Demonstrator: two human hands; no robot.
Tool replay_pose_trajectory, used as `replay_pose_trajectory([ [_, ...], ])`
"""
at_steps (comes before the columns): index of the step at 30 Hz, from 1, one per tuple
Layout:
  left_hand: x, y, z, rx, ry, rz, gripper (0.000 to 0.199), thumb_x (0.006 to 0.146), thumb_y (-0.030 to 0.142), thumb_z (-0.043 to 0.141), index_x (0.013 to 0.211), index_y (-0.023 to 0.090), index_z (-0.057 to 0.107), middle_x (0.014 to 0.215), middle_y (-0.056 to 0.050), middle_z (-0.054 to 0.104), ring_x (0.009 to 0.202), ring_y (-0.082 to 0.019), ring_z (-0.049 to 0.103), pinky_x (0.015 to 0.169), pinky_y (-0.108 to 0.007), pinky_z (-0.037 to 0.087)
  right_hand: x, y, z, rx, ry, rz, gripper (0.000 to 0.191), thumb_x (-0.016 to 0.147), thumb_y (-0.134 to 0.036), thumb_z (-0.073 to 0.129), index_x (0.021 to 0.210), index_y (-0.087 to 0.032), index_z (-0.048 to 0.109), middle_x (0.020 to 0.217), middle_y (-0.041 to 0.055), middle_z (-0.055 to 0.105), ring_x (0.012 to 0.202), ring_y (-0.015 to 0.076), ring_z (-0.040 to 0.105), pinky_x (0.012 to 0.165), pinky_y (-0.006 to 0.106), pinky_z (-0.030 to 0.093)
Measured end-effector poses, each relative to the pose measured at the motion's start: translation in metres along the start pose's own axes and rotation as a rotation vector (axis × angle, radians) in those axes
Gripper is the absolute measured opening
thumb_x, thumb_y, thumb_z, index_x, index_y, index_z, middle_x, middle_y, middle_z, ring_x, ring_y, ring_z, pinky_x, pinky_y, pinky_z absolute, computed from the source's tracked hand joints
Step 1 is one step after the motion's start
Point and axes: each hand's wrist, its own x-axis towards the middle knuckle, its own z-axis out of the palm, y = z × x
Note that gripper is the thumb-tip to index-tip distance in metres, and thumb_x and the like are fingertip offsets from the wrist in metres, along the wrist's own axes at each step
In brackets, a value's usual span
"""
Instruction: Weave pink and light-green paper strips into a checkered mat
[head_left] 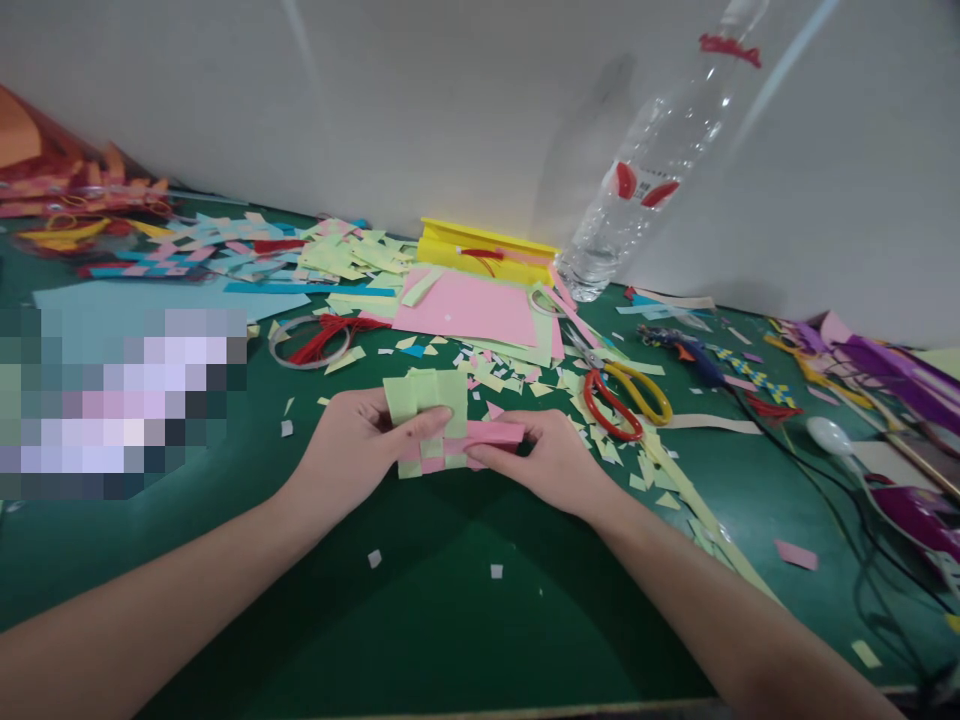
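Between my hands is a small woven piece of paper strips [427, 395], light green crossed with pink, held above the green table. My left hand [360, 440] grips its left side, thumb lying across the green strips. At the right, my right hand [551, 450] pinches the pink strip ends [495, 434] between thumb and fingers. The fingers behind the paper are partly hidden. Just beyond my right hand lie scissors [613, 408] with one red and one yellow handle loop, among paper scraps [487, 372].
Pink paper sheets [465, 305] lie behind my hands, with a yellow folded paper [487, 252] by the wall. A clear plastic bottle [637, 190] stands right of it. Red cord [330, 338] lies left. A glue gun [694, 355] and black cable [795, 440] occupy the right.
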Motion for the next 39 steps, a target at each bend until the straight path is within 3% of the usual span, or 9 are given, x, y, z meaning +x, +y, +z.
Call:
replay_pose_trajectory([
  [5, 0.001, -0.001, 0.001, -0.142, 0.015, -0.029, 0.024, 0.069, 0.042, 0.074, 0.068, 0.019, 0.072, 0.063, -0.001, 0.069, 0.056, -0.015, 0.059, 0.052, -0.023, 0.046, 0.001, 0.001, -0.001, 0.067, 0.004, 0.033, 0.019, 0.078, -0.037, 0.067, 0.082, -0.020, 0.073, 0.073, 0.0008, 0.071, 0.058, 0.0123, 0.060, 0.054, 0.024, 0.045],
  [9, 0.002, 0.000, 0.004, -0.590, 0.062, -0.103, 0.014, 0.070, 0.034, 0.075, 0.075, 0.021, 0.072, 0.076, 0.000, 0.072, 0.070, -0.016, 0.066, 0.059, -0.023, 0.053, 0.001, 0.001, 0.006, 0.523, 0.018, 0.093, 0.043, 0.067, -0.036, 0.076, 0.106, -0.020, 0.066, 0.094, 0.0040, 0.073, 0.080, 0.0177, 0.069, 0.071, 0.029, 0.055],
  [12, 0.001, 0.004, 0.008, -0.774, 0.106, -0.160, 0.014, 0.071, 0.031, 0.074, 0.080, 0.020, 0.071, 0.085, -0.002, 0.073, 0.077, -0.019, 0.068, 0.061, -0.026, 0.056, -0.001, -0.004, 0.017, 0.733, -0.059, 0.143, 0.033, 0.064, -0.033, 0.078, 0.092, -0.018, 0.070, 0.089, 0.0045, 0.074, 0.078, 0.0181, 0.071, 0.076, 0.032, 0.057],
  [15, 0.000, 0.008, 0.012, -0.831, 0.113, -0.217, 0.019, 0.069, 0.030, 0.074, 0.084, 0.019, 0.070, 0.091, -0.004, 0.073, 0.080, -0.021, 0.068, 0.059, -0.026, 0.056, -0.004, -0.011, 0.031, 0.734, -0.026, 0.210, 0.026, 0.063, -0.030, 0.079, 0.084, -0.016, 0.073, 0.082, 0.0053, 0.075, 0.078, 0.0196, 0.071, 0.076, 0.032, 0.057],
  [20, -0.007, 0.012, 0.016, -0.873, 0.059, -0.228, 0.019, 0.066, 0.029, 0.077, 0.077, 0.016, 0.070, 0.071, -0.002, 0.069, 0.057, -0.017, 0.063, 0.043, -0.025, 0.052, -0.008, -0.014, 0.044, 0.784, 0.088, 0.169, 0.022, 0.068, -0.027, 0.076, 0.088, -0.019, 0.074, 0.083, 0.0033, 0.074, 0.076, 0.0184, 0.070, 0.074, 0.032, 0.057],
  [25, -0.011, 0.010, 0.017, -0.880, -0.030, -0.134, 0.014, 0.074, 0.029, 0.072, 0.067, 0.017, 0.068, 0.064, -0.002, 0.064, 0.053, -0.017, 0.060, 0.042, -0.028, 0.053, -0.009, -0.013, 0.043, 0.781, 0.107, 0.174, 0.014, 0.071, -0.028, 0.074, 0.083, -0.021, 0.076, 0.078, 0.0016, 0.075, 0.070, 0.0164, 0.070, 0.068, 0.028, 0.058],
  [29, -0.010, 0.009, 0.017, -0.901, -0.015, -0.138, 0.011, 0.074, 0.028, 0.072, 0.074, 0.018, 0.069, 0.070, -0.001, 0.065, 0.056, -0.016, 0.060, 0.043, -0.027, 0.053, -0.009, -0.012, 0.042, 0.686, 0.132, 0.222, 0.014, 0.072, -0.033, 0.073, 0.075, -0.020, 0.076, 0.068, 0.0022, 0.074, 0.066, 0.0162, 0.071, 0.062, 0.025, 0.054],
  [39, -0.008, 0.007, 0.018, -0.901, -0.011, -0.151, 0.017, 0.073, 0.029, 0.073, 0.082, 0.016, 0.067, 0.074, -0.001, 0.067, 0.058, -0.017, 0.062, 0.041, -0.027, 0.054, -0.007, -0.014, 0.039, 0.591, 0.104, 0.256, 0.022, 0.074, -0.039, 0.070, 0.071, -0.017, 0.074, 0.066, 0.0032, 0.074, 0.062, 0.0155, 0.070, 0.057, 0.024, 0.052],
])
